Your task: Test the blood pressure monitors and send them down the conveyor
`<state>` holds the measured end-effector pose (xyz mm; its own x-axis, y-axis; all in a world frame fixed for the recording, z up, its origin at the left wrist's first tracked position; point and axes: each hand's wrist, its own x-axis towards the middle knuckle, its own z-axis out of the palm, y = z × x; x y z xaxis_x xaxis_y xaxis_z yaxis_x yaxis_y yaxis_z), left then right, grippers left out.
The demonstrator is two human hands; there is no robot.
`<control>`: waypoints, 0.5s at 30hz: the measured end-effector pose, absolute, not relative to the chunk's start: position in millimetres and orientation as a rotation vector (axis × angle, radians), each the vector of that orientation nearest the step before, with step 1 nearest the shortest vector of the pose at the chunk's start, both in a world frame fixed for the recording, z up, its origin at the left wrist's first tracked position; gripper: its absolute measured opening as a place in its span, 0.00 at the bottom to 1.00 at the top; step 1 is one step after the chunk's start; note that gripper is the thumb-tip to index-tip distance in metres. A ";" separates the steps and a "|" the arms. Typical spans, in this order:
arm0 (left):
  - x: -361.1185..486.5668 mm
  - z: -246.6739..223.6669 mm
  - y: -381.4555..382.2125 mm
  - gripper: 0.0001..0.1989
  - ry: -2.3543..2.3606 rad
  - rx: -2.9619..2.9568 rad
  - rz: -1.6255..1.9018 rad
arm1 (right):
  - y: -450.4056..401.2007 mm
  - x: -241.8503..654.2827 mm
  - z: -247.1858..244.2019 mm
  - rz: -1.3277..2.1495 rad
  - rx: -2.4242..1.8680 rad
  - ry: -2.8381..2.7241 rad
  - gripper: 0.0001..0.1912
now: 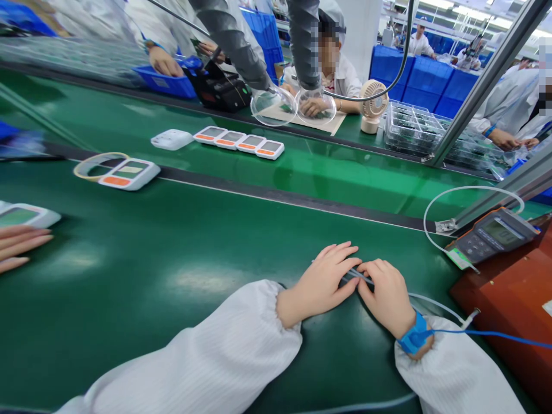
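Note:
My left hand (pixel 324 280) lies low over the green bench, its thumb and fingers closed on a thin grey tube (pixel 361 276). Close beside it, my right hand (pixel 385 296) pinches the same tube, the fingertips of both hands nearly meeting. A blue wrist strap (pixel 414 336) with a blue cord is around my right wrist. From under the right hand, a pale length of tube (pixel 435 303) runs to a small metal-ended fitting (pixel 471 318). The part of the tube beneath my palms is hidden.
A handheld digital meter (pixel 494 234) with a looped white tube leans on an orange-brown box (pixel 513 287) at right. White-and-orange display devices (pixel 248 142) line the conveyor; another (pixel 129 174) sits at its edge. A co-worker's hand (pixel 21 247) reaches in at left. A metal post (pixel 483 86) stands right.

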<state>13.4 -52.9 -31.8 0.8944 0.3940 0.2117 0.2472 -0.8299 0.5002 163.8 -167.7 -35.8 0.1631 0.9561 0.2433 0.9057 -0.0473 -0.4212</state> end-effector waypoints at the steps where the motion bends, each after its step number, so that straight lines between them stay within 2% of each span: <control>1: 13.3 -31.7 -52.9 0.16 0.467 2.592 0.417 | -167.8 163.7 -35.5 0.142 -1.971 -1.760 0.06; 15: 13.4 -36.2 -53.1 0.17 0.458 2.577 0.432 | -168.3 164.8 -36.0 0.128 -1.956 -1.772 0.06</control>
<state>13.4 -53.1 -36.2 0.8940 0.3920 0.2171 0.2390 -0.8270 0.5089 164.8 -168.3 -36.0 0.1511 0.9553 0.2539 0.9090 -0.0333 -0.4155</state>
